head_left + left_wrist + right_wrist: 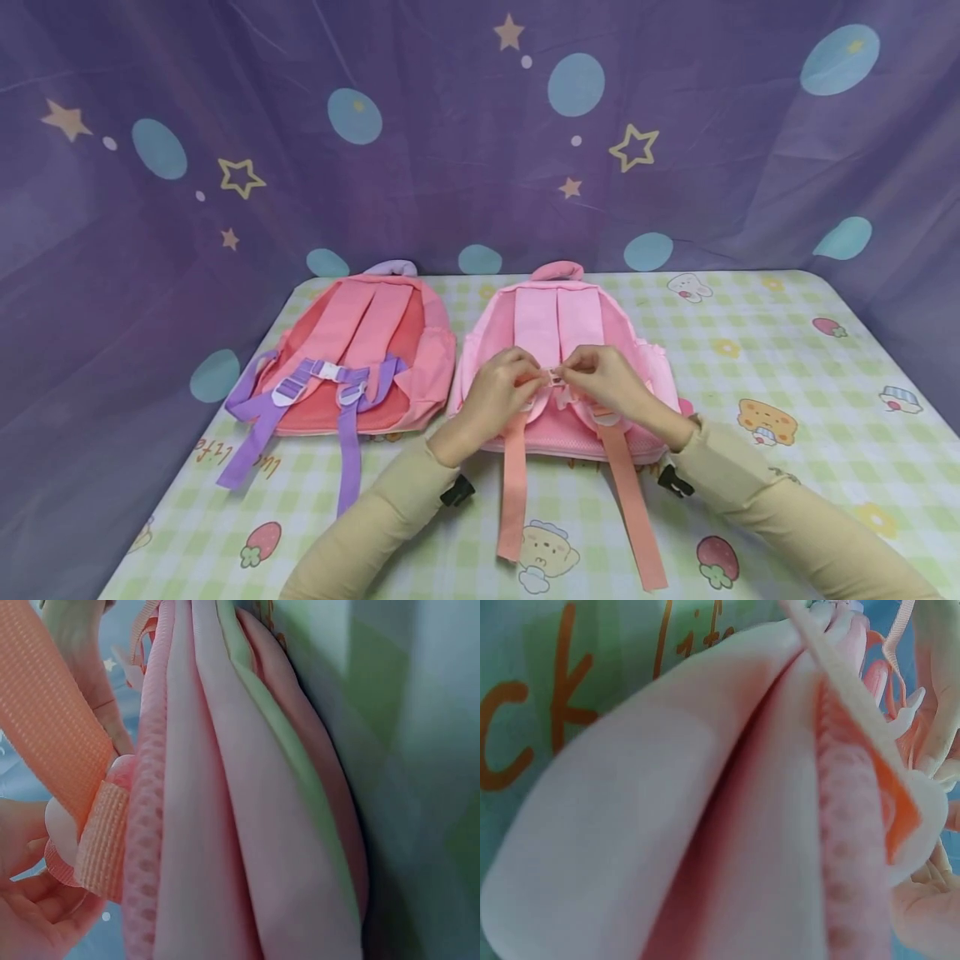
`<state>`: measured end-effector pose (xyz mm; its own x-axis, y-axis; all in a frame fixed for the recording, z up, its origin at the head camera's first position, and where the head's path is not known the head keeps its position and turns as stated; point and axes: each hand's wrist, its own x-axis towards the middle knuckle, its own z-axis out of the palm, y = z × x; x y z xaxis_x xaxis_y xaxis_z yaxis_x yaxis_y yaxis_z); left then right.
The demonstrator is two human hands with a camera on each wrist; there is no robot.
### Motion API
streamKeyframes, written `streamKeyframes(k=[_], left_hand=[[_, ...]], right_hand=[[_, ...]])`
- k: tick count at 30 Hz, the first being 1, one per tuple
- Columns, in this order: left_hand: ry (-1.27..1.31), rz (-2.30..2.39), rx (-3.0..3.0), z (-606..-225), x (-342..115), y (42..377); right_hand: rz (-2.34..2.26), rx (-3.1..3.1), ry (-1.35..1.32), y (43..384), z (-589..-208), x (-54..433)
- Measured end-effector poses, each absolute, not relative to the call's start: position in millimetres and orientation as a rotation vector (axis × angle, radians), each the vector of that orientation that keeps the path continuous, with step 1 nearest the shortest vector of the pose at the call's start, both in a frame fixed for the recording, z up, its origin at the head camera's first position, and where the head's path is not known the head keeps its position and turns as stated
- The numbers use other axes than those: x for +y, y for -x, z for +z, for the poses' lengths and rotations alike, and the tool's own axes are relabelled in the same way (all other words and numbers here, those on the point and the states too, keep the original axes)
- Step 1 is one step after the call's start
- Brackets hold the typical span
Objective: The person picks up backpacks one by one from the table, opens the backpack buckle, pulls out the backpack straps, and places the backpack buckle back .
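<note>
A light pink backpack (495,321) lies strap side up on the table. At its middle my left hand (495,392) and right hand (609,382) meet from either side, with thumbs and fingertips pinching a small white buckle (556,377) between them. The fingers partly cover the buckle. Below the hands, two orange webbing straps (514,492) trail over the bag's bottom edge onto the table. In the left wrist view, orange webbing (52,712) passes by a white plastic piece (63,825). The right wrist view shows the bag's pale folded bottom (630,825) up close.
Beside it on the left lies a coral backpack (435,358) with purple straps (348,454) and a fastened white buckle (328,371). A green checked cloth (810,367) covers the table. Behind hangs a purple curtain (465,150) with stars and dots.
</note>
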<state>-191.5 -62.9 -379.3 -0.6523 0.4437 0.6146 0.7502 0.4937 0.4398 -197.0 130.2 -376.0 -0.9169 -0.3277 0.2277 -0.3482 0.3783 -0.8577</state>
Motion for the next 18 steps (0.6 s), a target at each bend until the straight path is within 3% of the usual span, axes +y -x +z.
streamKeyframes(k=[18], left_hand=[[1.057, -0.953, -2.252, -385.7, -67.3, 193.1]], right_hand=[[1.659, -2.577, -0.616, 194.5, -380.0, 129.0]])
